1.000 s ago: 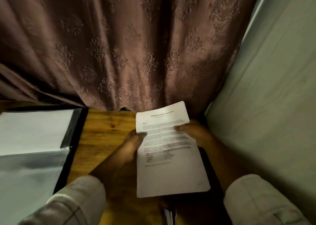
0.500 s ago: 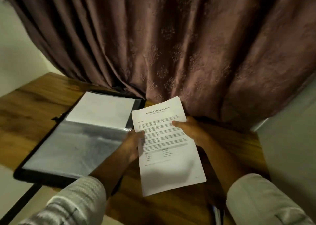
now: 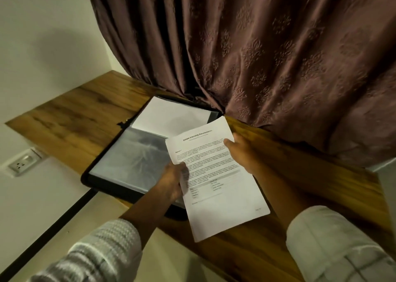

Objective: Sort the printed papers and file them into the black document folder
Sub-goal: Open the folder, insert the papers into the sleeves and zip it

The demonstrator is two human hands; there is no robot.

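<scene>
White printed paper [image 3: 216, 174], one sheet as far as I can see, held above the wooden table [image 3: 70, 114] between both hands. Left hand [image 3: 171, 181]: thumb over the sheet's left edge, fingers hidden beneath, pinching it. Right hand [image 3: 242, 153]: thumb on the right edge near the top, fingers behind, also gripping. The sheet overlaps the right side of the black document folder [image 3: 120, 192], which lies open on the table. Its near clear sleeve [image 3: 132, 159] looks empty; a white sheet [image 3: 171, 116] sits in the far sleeve.

Judgement: filing partly done, this page not yet inserted; other papers not in view.

Legible: heading "Sample Internship Documentation"; "Section 1" below, less certain. Body text, grid entries and page number too small to read.
</scene>
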